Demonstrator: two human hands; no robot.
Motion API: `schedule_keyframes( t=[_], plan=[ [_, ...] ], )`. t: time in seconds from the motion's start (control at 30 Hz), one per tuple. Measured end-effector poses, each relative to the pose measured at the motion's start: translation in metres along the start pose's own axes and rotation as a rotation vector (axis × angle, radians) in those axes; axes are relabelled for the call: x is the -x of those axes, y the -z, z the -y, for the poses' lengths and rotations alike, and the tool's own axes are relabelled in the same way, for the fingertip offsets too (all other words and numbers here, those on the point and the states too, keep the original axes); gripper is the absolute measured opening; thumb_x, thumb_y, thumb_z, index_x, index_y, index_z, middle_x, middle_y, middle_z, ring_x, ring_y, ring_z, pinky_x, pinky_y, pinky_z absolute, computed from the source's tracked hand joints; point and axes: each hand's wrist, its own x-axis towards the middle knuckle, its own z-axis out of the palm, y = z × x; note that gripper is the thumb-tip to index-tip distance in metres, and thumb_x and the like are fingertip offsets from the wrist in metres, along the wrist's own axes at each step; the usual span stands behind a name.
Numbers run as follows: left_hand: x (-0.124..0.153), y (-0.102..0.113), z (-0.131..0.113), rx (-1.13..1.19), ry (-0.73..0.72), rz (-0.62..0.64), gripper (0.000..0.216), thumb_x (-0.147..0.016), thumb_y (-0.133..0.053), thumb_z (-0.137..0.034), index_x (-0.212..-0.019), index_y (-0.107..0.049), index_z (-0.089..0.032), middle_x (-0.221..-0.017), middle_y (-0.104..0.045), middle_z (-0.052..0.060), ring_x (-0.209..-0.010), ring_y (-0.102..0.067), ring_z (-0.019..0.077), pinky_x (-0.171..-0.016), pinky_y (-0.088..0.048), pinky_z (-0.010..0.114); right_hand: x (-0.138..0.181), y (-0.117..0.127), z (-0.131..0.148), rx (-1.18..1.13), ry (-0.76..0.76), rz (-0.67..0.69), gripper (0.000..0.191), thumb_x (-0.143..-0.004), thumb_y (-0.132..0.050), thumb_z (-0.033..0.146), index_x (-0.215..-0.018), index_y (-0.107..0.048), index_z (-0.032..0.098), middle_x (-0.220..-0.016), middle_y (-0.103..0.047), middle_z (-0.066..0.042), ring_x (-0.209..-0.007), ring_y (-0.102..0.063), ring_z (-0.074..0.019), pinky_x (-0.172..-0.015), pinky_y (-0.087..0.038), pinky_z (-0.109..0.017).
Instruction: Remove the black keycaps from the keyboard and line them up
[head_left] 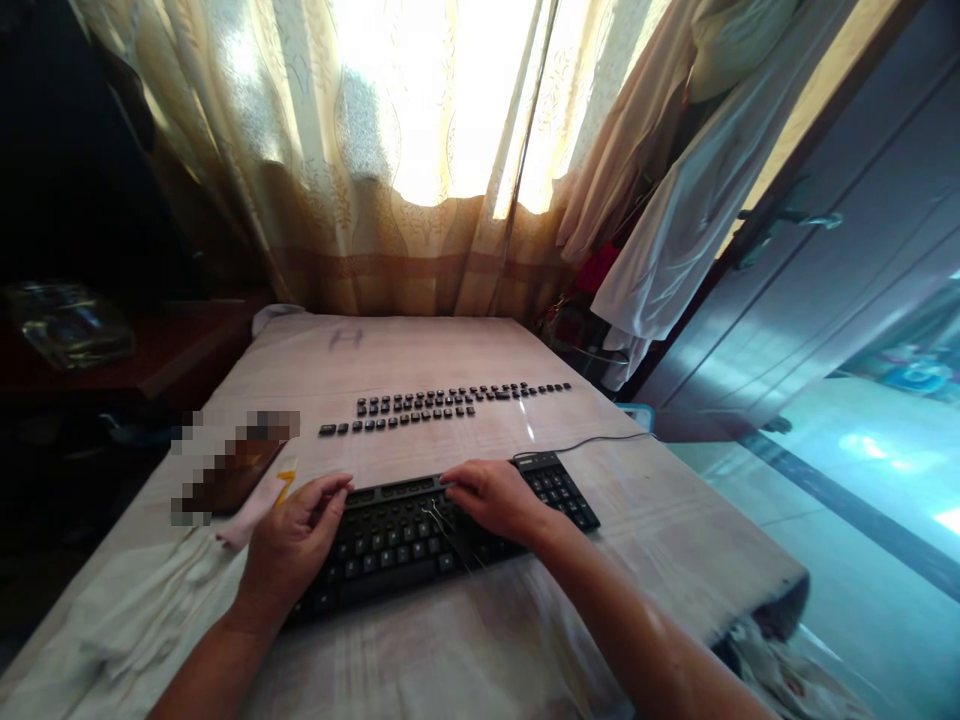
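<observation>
A black keyboard (390,555) lies at a slight slant on the cloth-covered table, with keycaps gone from part of its upper rows. My left hand (296,535) is closed at its upper left corner, thumb and fingers against the edge. Across the upper middle of the keyboard lies my right hand (495,500), fingers curled together near the top edge; whatever is between the fingertips is hidden. A thin tool with wire prongs (442,520) and a dark handle rests over the keys between the hands. Beyond the keyboard, loose black keycaps (416,402) stand in rows.
A brown phone-like object (244,465), partly pixelated, lies at the left near a yellow item (286,484) and crumpled white cloth (150,590). The keyboard's cable (592,440) runs right across the table. Curtains (375,230) hang behind; a door (795,220) stands at right.
</observation>
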Motion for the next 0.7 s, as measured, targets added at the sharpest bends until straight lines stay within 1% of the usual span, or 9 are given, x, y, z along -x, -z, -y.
schedule_keyframes(
  t=[0.1, 0.17, 0.33, 0.43, 0.5, 0.57, 0.6, 0.63, 0.7],
  plan=[
    [0.0, 0.001, -0.003, -0.021, -0.073, -0.024, 0.034, -0.089, -0.049, -0.048, -0.094, -0.071, -0.023, -0.085, -0.079, 0.002, -0.076, -0.075, 0.0196, -0.074, -0.059, 0.026, 0.016, -0.002, 0.017, 0.146, 0.019, 0.082, 0.026, -0.088, -0.063, 0.036, -0.111, -0.072, 0.026, -0.1, -0.075, -0.005, -0.09, -0.07, -0.0212, -0.081, -0.051, -0.029],
    [0.001, 0.001, -0.004, -0.035, -0.104, -0.037, 0.034, -0.089, -0.048, -0.048, -0.094, -0.071, -0.023, -0.086, -0.079, 0.003, -0.076, -0.075, 0.0198, -0.074, -0.059, 0.027, 0.022, -0.003, 0.025, 0.235, 0.031, 0.112, 0.031, -0.086, -0.065, 0.038, -0.114, -0.07, 0.026, -0.102, -0.073, -0.006, -0.09, -0.07, -0.0228, -0.078, -0.05, -0.029],
    [0.004, 0.002, -0.007, -0.068, -0.196, -0.071, 0.033, -0.091, -0.047, -0.046, -0.094, -0.071, -0.023, -0.085, -0.078, 0.003, -0.076, -0.075, 0.0201, -0.072, -0.059, 0.027, 0.021, -0.006, 0.037, 0.372, 0.02, 0.147, 0.025, -0.087, -0.058, 0.025, -0.111, -0.067, 0.025, -0.101, -0.07, -0.007, -0.089, -0.069, -0.0231, -0.075, -0.05, -0.029],
    [0.009, 0.001, -0.009, -0.086, -0.243, -0.09, 0.032, -0.093, -0.046, -0.043, -0.095, -0.07, -0.022, -0.086, -0.078, 0.004, -0.077, -0.075, 0.0199, -0.07, -0.059, 0.026, 0.02, -0.009, 0.04, 0.357, -0.001, 0.14, 0.036, -0.089, -0.052, 0.019, -0.122, -0.063, 0.027, -0.1, -0.071, -0.007, -0.089, -0.069, -0.0232, -0.076, -0.05, -0.03],
    [0.014, 0.0, -0.011, -0.098, -0.253, -0.089, 0.032, -0.094, -0.045, -0.041, -0.096, -0.07, -0.022, -0.088, -0.078, 0.004, -0.078, -0.075, 0.0199, -0.07, -0.059, 0.026, 0.023, -0.012, 0.039, 0.294, -0.017, 0.114, 0.046, -0.089, -0.05, 0.017, -0.133, -0.056, 0.029, -0.102, -0.07, -0.007, -0.09, -0.069, -0.0237, -0.078, -0.051, -0.032],
    [0.019, -0.001, -0.012, -0.108, -0.259, -0.083, 0.031, -0.094, -0.044, -0.04, -0.096, -0.07, -0.022, -0.09, -0.078, 0.004, -0.079, -0.075, 0.02, -0.072, -0.059, 0.027, 0.027, -0.013, 0.031, 0.162, -0.035, 0.037, 0.051, -0.089, -0.051, 0.017, -0.138, -0.053, 0.03, -0.106, -0.069, -0.008, -0.092, -0.068, -0.0232, -0.082, -0.051, -0.034],
    [0.021, -0.001, -0.013, -0.116, -0.266, -0.082, 0.031, -0.094, -0.045, -0.04, -0.097, -0.07, -0.022, -0.09, -0.078, 0.004, -0.079, -0.075, 0.02, -0.073, -0.059, 0.027, 0.031, -0.013, 0.026, 0.052, -0.053, -0.029, 0.05, -0.088, -0.052, 0.016, -0.136, -0.056, 0.03, -0.107, -0.069, -0.007, -0.093, -0.067, -0.0222, -0.084, -0.05, -0.034],
    [0.024, -0.002, -0.014, -0.127, -0.28, -0.082, 0.031, -0.095, -0.045, -0.039, -0.098, -0.071, -0.022, -0.091, -0.078, 0.004, -0.079, -0.075, 0.02, -0.074, -0.059, 0.028, 0.034, -0.013, 0.018, -0.104, -0.086, -0.116, 0.046, -0.085, -0.054, 0.016, -0.129, -0.063, 0.029, -0.105, -0.069, -0.006, -0.093, -0.066, -0.0207, -0.086, -0.05, -0.032],
    [0.028, -0.003, -0.018, -0.157, -0.328, -0.069, 0.031, -0.095, -0.045, -0.037, -0.099, -0.071, -0.022, -0.091, -0.078, 0.005, -0.08, -0.074, 0.0203, -0.076, -0.058, 0.029, 0.043, -0.011, 0.0, -0.515, -0.21, -0.323, 0.029, -0.08, -0.059, 0.018, -0.103, -0.075, 0.026, -0.095, -0.07, -0.003, -0.087, -0.065, -0.0179, -0.082, -0.051, -0.028]
  ],
)
